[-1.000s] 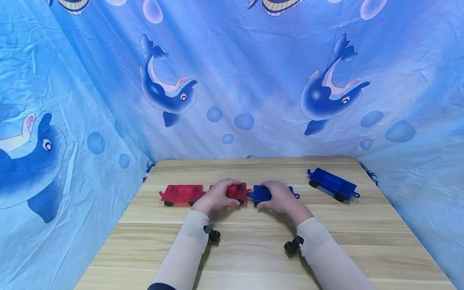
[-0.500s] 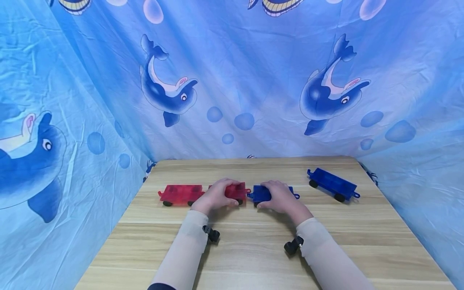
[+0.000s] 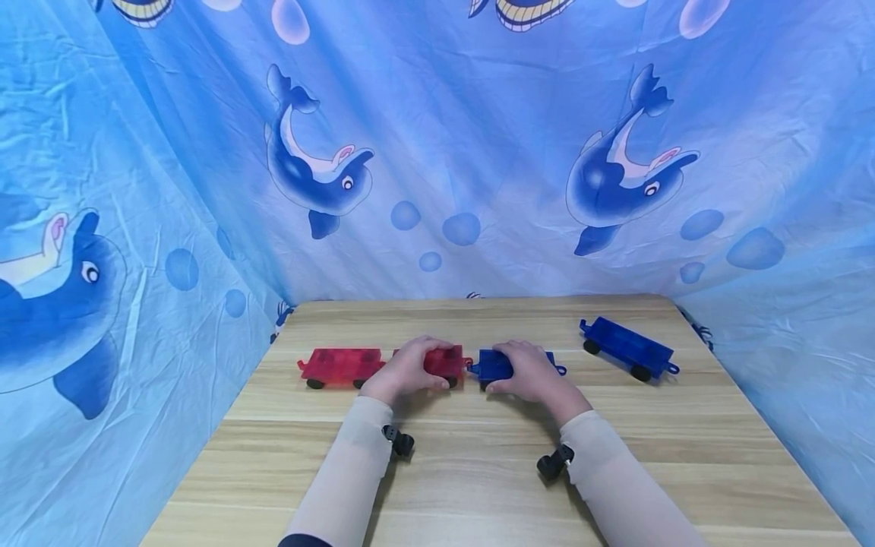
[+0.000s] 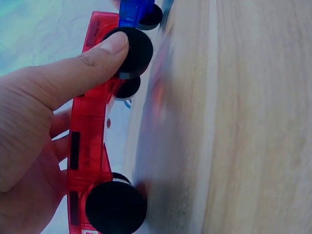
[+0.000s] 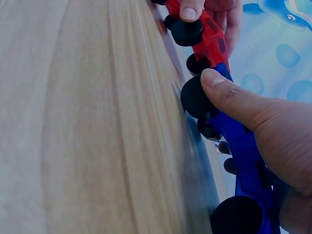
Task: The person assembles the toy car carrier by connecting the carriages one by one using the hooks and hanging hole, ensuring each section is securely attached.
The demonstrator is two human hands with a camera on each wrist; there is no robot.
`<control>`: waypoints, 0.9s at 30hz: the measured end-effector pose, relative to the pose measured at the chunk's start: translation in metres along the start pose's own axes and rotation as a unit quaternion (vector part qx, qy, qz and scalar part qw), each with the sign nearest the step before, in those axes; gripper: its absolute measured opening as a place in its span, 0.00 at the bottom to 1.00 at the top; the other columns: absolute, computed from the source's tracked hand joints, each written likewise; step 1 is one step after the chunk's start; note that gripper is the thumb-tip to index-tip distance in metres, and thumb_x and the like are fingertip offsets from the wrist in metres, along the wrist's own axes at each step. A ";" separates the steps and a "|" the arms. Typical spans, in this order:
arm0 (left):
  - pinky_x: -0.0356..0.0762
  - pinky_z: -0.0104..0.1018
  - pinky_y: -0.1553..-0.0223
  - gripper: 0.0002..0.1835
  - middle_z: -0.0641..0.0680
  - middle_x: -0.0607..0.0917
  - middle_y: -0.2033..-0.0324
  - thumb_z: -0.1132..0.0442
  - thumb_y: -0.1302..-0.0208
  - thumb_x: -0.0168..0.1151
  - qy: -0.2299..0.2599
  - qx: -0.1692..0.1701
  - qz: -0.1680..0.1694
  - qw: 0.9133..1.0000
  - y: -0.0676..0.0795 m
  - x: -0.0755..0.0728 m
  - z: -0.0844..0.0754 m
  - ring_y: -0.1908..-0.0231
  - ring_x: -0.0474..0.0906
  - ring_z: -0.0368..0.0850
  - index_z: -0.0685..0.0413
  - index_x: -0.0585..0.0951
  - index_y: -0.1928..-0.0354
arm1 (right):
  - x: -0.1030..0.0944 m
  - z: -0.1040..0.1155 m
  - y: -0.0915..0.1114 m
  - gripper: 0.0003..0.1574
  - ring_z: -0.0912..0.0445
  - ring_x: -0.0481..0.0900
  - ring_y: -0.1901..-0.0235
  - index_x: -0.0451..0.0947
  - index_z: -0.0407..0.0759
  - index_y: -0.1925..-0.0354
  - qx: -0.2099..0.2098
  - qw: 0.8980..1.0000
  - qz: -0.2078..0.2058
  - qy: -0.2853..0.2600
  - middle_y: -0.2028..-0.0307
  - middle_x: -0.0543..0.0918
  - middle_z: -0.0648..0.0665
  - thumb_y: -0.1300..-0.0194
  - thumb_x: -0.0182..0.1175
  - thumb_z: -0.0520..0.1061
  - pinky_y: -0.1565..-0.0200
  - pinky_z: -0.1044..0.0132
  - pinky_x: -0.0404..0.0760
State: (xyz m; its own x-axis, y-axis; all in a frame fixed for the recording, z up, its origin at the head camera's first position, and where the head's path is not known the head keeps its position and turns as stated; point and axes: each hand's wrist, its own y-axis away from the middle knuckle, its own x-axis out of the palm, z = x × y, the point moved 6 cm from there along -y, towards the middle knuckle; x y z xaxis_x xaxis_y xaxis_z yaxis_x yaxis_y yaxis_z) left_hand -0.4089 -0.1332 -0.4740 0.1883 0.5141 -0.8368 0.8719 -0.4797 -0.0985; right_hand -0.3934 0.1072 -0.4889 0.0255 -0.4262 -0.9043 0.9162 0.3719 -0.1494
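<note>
In the head view my left hand [image 3: 408, 370] grips a translucent red toy train car [image 3: 447, 359] from above. Its thumb [image 4: 105, 52] presses a black wheel in the left wrist view, with the other fingers behind the car. My right hand [image 3: 526, 370] holds a blue toy train car [image 3: 492, 365] the same way, thumb [image 5: 229, 92] against a front wheel. The two held cars stand end to end, the red hook meeting the blue coupling at the middle. Left of my left hand, a second red car [image 3: 340, 365] lines up with the held one.
Another blue car [image 3: 629, 346] sits at an angle at the back right, a ring on its near end. A wood-grain table [image 3: 472, 486] carries everything. Blue dolphin-print cloth [image 3: 437, 152] hangs along the back and sides.
Both red cars shifted slightly left along with my left hand, mostly in the first half second. My right hand and its blue car have stayed almost where they were.
</note>
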 end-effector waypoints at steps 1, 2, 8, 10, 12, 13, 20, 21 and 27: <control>0.74 0.48 0.34 0.42 0.45 0.78 0.34 0.52 0.47 0.85 -0.005 0.000 0.003 1.000 0.000 0.000 0.000 0.33 0.72 0.48 0.37 0.78 0.28 | 0.000 0.000 0.000 0.58 0.38 0.68 0.28 0.72 0.44 0.26 -0.001 1.000 0.001 0.001 0.30 0.75 0.37 0.45 0.78 0.68 0.27 0.37 0.59; 0.74 0.47 0.34 0.42 0.45 0.78 0.34 0.52 0.47 0.85 -0.009 0.000 0.006 1.000 0.000 0.001 0.000 0.33 0.72 0.48 0.37 0.78 0.29 | 0.000 0.000 0.000 0.58 0.38 0.68 0.28 0.72 0.43 0.26 -0.002 1.000 0.001 0.000 0.30 0.76 0.37 0.45 0.78 0.68 0.27 0.37 0.59; 0.75 0.47 0.34 0.42 0.44 0.78 0.34 0.53 0.48 0.86 -0.012 -0.003 0.012 1.000 0.001 0.002 0.000 0.32 0.71 0.48 0.37 0.78 0.29 | 0.001 -0.003 -0.001 0.58 0.38 0.66 0.27 0.71 0.44 0.25 -0.008 1.000 0.010 -0.004 0.30 0.75 0.37 0.44 0.78 0.68 0.26 0.38 0.58; 0.74 0.48 0.33 0.43 0.45 0.78 0.33 0.53 0.48 0.86 -0.010 -0.006 0.014 1.000 0.002 0.001 0.000 0.31 0.71 0.49 0.38 0.78 0.29 | 0.000 -0.005 0.000 0.58 0.38 0.66 0.27 0.71 0.45 0.25 -0.009 1.000 0.016 -0.008 0.29 0.74 0.37 0.44 0.78 0.68 0.26 0.38 0.58; 0.73 0.49 0.33 0.43 0.47 0.77 0.32 0.53 0.48 0.86 -0.010 -0.008 0.015 1.000 0.003 0.000 0.000 0.31 0.70 0.51 0.41 0.77 0.28 | -0.002 -0.007 0.000 0.58 0.37 0.65 0.27 0.70 0.45 0.25 -0.007 1.000 0.019 -0.016 0.29 0.73 0.36 0.45 0.78 0.68 0.26 0.38 0.58; 0.73 0.50 0.32 0.44 0.48 0.77 0.31 0.54 0.48 0.86 -0.008 -0.011 0.015 1.000 0.004 -0.001 0.001 0.30 0.70 0.52 0.41 0.77 0.28 | -0.003 -0.009 0.001 0.59 0.37 0.65 0.27 0.70 0.45 0.25 -0.003 1.000 0.021 -0.018 0.28 0.73 0.37 0.45 0.79 0.68 0.26 0.38 0.58; 0.72 0.52 0.32 0.45 0.48 0.75 0.30 0.58 0.50 0.87 0.023 -0.039 0.013 0.999 0.010 -0.010 0.015 0.28 0.66 0.53 0.42 0.77 0.28 | -0.016 -0.017 0.005 0.59 0.36 0.67 0.29 0.73 0.43 0.27 0.006 0.999 0.018 -0.026 0.30 0.74 0.35 0.49 0.81 0.67 0.28 0.36 0.60; 0.72 0.52 0.32 0.45 0.47 0.76 0.30 0.58 0.50 0.87 0.025 -0.039 0.012 0.999 0.010 -0.011 0.017 0.28 0.67 0.53 0.41 0.77 0.28 | -0.017 -0.017 0.006 0.59 0.36 0.68 0.29 0.73 0.43 0.27 0.003 0.999 0.018 -0.028 0.30 0.74 0.35 0.49 0.81 0.67 0.28 0.36 0.60; 0.72 0.51 0.31 0.45 0.47 0.77 0.31 0.60 0.53 0.88 0.030 -0.045 0.007 0.998 0.013 -0.017 0.030 0.29 0.68 0.52 0.42 0.78 0.30 | -0.019 -0.018 0.008 0.58 0.35 0.67 0.29 0.73 0.43 0.27 0.001 0.999 0.017 -0.031 0.30 0.74 0.34 0.48 0.81 0.65 0.28 0.35 0.60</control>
State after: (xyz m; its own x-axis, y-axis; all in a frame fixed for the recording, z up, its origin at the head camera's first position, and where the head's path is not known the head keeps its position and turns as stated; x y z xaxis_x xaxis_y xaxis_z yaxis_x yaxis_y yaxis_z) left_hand -0.4143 -0.1692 -0.4772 0.2259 0.5504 -0.8037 0.9056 -0.4227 -0.0350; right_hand -0.3940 0.1335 -0.4802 0.0823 -0.4638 -0.8821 0.9150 0.3859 -0.1175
